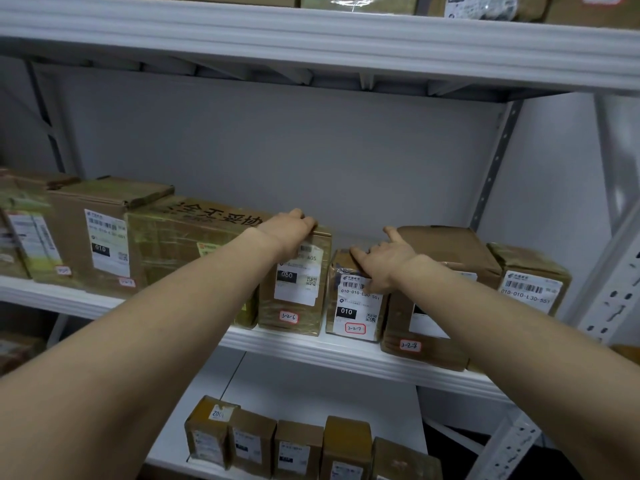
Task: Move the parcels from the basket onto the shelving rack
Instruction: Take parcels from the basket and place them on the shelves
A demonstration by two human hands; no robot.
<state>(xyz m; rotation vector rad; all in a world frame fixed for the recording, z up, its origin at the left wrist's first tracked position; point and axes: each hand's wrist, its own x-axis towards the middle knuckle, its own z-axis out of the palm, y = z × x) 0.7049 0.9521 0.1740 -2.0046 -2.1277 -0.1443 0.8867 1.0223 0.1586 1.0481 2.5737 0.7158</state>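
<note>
— Where are the parcels?
— They stand in a row along the front edge of the middle shelf (311, 348). The left hand (289, 230) is on top of the 3-2-6 parcel (294, 299). The right hand (384, 263) is on top of the 3-2-7 parcel (356, 313), just beside it on the right.

— How do the hands lie?
— The left hand's fingers curl over the far top edge of its parcel and grip it. The right hand rests palm down with its fingers loose and spread, holding nothing. One finger lifts toward the taller 3-2-8 parcel (443, 244), which stands against the 3-2-7 parcel and is partly hidden by the right forearm.

— What writing can be read?
— Each name comes from a handwritten tag, boxed in red, low on the front: "3-2-6", "3-2-7", "3-2-8". The 3-2-6 parcel's white label shows "060" on a black patch and "A05" above it. The 3-2-7 parcel shows "010" on black under "010-010-L30-551". The end parcel (530, 278), near the shelf's right edge, carries the same long number. The big box (194, 244) left of the 3-2-6 parcel has large Chinese characters on its top, seen upside down. A further box (104, 237) shows "010".
</note>
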